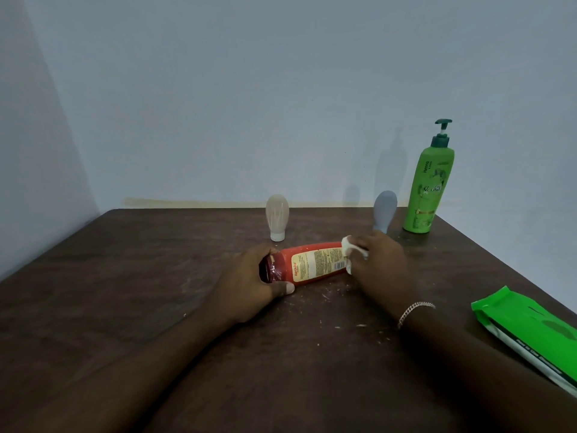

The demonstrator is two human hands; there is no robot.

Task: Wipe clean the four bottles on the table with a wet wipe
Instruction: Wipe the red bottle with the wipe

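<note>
I see my left hand (246,285) gripping the red bottle (312,265), labelled "Karthika". My right hand (379,260) pinches a wipe (348,245) against it. The green pump bottle (429,189) reads "Vatika".

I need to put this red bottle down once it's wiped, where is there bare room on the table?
Free: the table's left side, left of the left hand and beige bottle. Also the back strip between that and the grey bottle. Crowded: the right, with green pump bottle and wipes pack.
</note>
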